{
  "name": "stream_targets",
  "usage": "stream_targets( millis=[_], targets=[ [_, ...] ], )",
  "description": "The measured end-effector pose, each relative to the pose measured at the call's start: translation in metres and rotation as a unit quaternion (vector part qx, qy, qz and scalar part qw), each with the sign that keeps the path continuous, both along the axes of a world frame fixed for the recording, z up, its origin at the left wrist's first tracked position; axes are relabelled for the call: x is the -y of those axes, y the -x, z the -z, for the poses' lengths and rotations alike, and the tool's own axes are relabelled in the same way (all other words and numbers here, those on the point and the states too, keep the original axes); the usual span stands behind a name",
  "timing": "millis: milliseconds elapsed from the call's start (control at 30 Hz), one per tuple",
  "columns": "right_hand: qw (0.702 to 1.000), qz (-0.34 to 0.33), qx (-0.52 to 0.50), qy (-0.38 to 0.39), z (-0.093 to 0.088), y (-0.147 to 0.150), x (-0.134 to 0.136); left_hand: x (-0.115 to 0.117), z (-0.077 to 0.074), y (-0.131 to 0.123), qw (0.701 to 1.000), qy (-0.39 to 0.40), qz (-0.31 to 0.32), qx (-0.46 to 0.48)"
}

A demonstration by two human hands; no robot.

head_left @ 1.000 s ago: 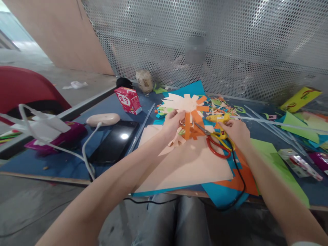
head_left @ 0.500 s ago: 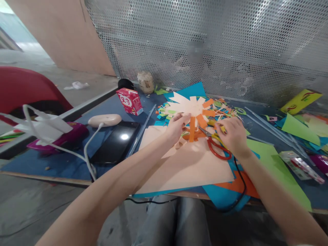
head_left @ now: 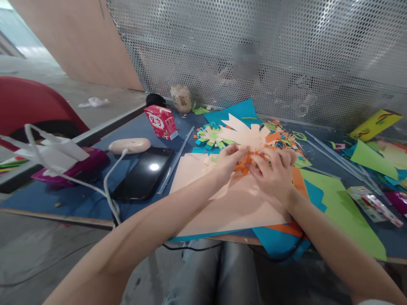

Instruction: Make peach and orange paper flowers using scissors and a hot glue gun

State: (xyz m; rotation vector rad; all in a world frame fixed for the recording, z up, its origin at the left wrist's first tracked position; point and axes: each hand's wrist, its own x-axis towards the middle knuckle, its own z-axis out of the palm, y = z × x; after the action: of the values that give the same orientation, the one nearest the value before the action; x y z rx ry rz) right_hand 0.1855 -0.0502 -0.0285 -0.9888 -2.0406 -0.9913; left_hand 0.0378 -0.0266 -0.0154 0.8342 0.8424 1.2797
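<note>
My left hand [head_left: 229, 159] and my right hand [head_left: 273, 171] meet at the middle of the table, both pinched on a fringed paper flower [head_left: 251, 135] made of peach and orange strips. The orange strips [head_left: 244, 163] bunch between my fingertips. Under my hands lies a large peach sheet [head_left: 235, 203]. A smaller green and blue paper flower [head_left: 210, 137] lies just left of the big one. The scissors and the glue gun are hidden behind my right hand.
A phone [head_left: 144, 173] lies left of the sheet, beside a pale oval charger [head_left: 129, 145] with a white cable [head_left: 110, 186]. A red carton [head_left: 160, 122] stands behind. Green paper [head_left: 343, 207], clear sticks [head_left: 330, 154] and scraps cover the right side. Perforated metal [head_left: 254, 51] backs the table.
My right hand has left the glue gun and scissors and moved left to join my left hand on the paper flower. The flower has shifted slightly right.
</note>
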Motion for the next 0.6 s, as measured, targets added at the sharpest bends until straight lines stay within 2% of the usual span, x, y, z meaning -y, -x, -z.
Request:
stream_targets(
  millis=[133,433,600],
  targets=[
    [1.000,0.011,0.005,0.008,-0.0011,0.0012,0.0019,-0.0003,-0.0002,-0.0004,1.000,0.004,-0.017,-0.002],
    [1.000,0.012,0.021,0.001,-0.0005,0.0012,-0.0001,0.0047,0.0007,-0.0047,1.000,0.009,0.001,-0.001],
    [0.998,-0.002,0.044,-0.043,-0.0033,0.0002,0.0005,0.0050,0.0019,-0.0036,1.000,-0.002,-0.004,-0.011]
  ],
)
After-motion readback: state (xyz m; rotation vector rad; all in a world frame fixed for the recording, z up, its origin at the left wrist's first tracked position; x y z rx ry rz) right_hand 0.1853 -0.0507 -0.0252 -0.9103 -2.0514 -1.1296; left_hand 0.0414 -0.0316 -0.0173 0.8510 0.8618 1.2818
